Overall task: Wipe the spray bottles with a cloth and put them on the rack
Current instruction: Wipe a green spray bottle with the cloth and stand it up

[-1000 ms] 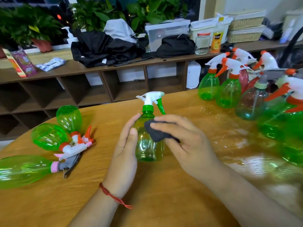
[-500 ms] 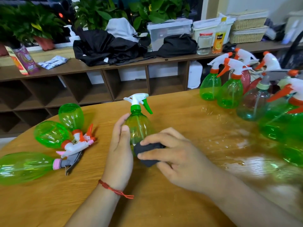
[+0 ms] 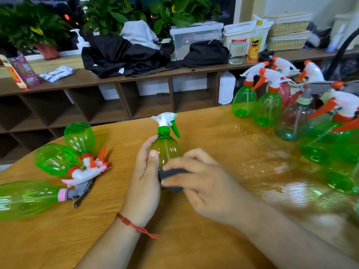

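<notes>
Left hand wraps the side of the green spray bottle, thumb lying up the front, fingers curled round the far side, and that looks like a brace: it pins the bottle upright on the wooden table so it can't skid or spin under the rubbing. Right hand comes in from the other side, fingers curled and pinching a dark cloth bunched small, pressed flat against the lower belly of the bottle. Wiping is the step in hand, I'd say, low on the body.

The bottle stands mid-table, right in front of the person. Translucent green plastic, rounded shoulders, a thin dip tube showing through the wall, green collar, white trigger head with a green lever pointing right.

Three more green bottles lie on their sides to the left, a cluster of standing bottles waits at the right edge, and the cubby shelf sits behind the table, well apart
</notes>
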The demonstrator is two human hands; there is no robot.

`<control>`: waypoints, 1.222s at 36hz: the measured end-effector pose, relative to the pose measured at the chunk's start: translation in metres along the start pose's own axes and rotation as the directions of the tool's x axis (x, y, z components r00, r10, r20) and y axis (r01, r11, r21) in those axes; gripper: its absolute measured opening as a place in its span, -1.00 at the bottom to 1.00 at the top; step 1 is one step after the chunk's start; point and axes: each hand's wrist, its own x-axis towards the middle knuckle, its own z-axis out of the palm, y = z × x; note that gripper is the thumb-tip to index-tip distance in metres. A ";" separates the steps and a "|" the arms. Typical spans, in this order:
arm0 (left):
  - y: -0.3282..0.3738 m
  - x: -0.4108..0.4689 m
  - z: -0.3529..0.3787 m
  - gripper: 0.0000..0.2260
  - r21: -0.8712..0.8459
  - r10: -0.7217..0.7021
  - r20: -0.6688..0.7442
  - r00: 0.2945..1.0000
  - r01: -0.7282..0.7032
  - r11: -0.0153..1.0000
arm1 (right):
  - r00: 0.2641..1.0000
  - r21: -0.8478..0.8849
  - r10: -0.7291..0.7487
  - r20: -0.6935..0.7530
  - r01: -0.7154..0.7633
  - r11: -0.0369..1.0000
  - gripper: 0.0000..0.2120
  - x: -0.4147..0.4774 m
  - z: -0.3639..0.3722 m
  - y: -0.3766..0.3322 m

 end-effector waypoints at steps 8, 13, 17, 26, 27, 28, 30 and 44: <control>0.000 -0.001 0.000 -0.68 -0.003 0.032 0.065 0.997 -0.032 0.999 | 0.980 0.033 0.079 -0.181 -0.075 0.997 -0.53 0.006 0.003 0.008; -0.001 -0.007 0.009 -0.65 0.016 0.074 0.098 0.993 -0.076 0.997 | 0.869 0.357 0.390 -0.304 -0.275 0.893 -0.48 0.015 -0.004 0.025; 0.000 -0.006 0.010 -0.66 -0.045 0.065 0.077 0.995 -0.062 0.997 | 0.883 0.420 0.373 -0.287 -0.234 0.877 -0.48 0.014 -0.006 0.026; -0.003 0.014 -0.016 -0.64 -0.184 -0.044 -0.078 0.996 0.029 0.983 | 0.992 0.229 0.008 -0.128 0.022 0.973 -0.50 0.004 0.010 0.003; -0.003 0.016 -0.017 -0.66 -0.187 -0.041 -0.086 0.995 0.024 0.982 | 0.992 0.305 0.052 -0.117 -0.014 0.952 -0.50 0.003 0.010 0.003; -0.003 0.016 -0.016 -0.68 -0.192 -0.041 -0.087 0.995 0.024 0.981 | 0.986 0.426 0.131 -0.106 -0.074 0.902 -0.50 0.002 0.009 0.001; -0.002 0.016 -0.013 -0.68 -0.179 -0.043 -0.057 0.997 0.032 0.983 | 0.947 0.682 0.314 -0.065 -0.187 0.707 -0.55 0.005 0.006 -0.001; -0.008 0.004 0.003 -0.57 -0.176 -0.045 0.113 0.993 0.065 0.982 | 0.742 0.465 0.538 -0.401 -0.341 0.817 -0.81 0.013 0.001 0.016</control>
